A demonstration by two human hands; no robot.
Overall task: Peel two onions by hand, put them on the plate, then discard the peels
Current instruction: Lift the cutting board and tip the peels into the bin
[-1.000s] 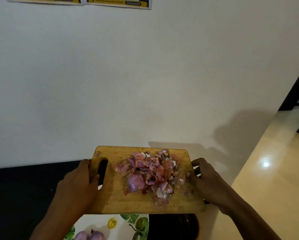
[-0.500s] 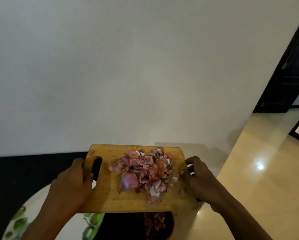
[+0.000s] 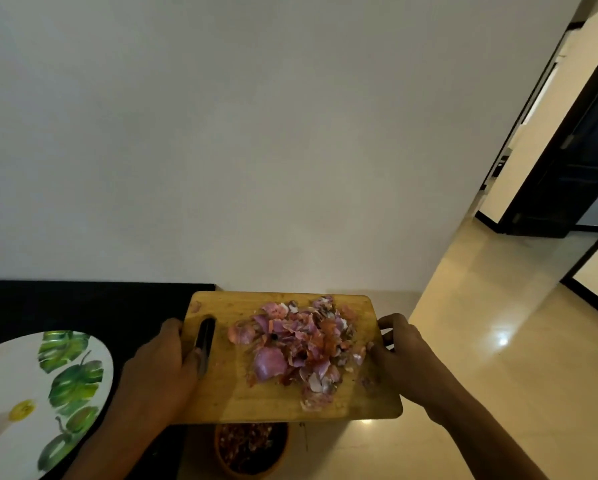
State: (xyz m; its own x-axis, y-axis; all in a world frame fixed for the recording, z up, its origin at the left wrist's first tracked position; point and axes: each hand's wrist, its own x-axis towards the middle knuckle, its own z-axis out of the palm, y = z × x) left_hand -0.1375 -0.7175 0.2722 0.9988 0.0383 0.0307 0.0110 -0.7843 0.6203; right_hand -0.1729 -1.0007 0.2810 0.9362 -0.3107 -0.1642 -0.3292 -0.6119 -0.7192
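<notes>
Head view: the left hand (image 3: 159,370) gripped the cutting board (image 3: 228,398) at its 9 o'clock edge, fingers curled round it; the right hand (image 3: 406,358) gripped the 3 o'clock edge likewise.

Cutting board (image 3: 221,400): pale, honey-toned wood is seen, with a matt, faintly grained face and smoothly rounded edges.
Peels (image 3: 301,344): thin, papery skins are seen, dry and crinkled, with a slight sheen on the thicker purple pieces.
Plate (image 3: 13,368): a smooth, glossy white surface, ceramic-like, is printed with green leaves.
Counter (image 3: 83,306): a black, matt surface is shown.
Floor (image 3: 498,341): a cream, highly polished surface is seen, with a light mirrored in it.
Wall (image 3: 256,133): smooth, matt white paint is shown.
Pot (image 3: 256,473): an orange-brown, earthenware-like wall is seen, dull in finish.
</notes>
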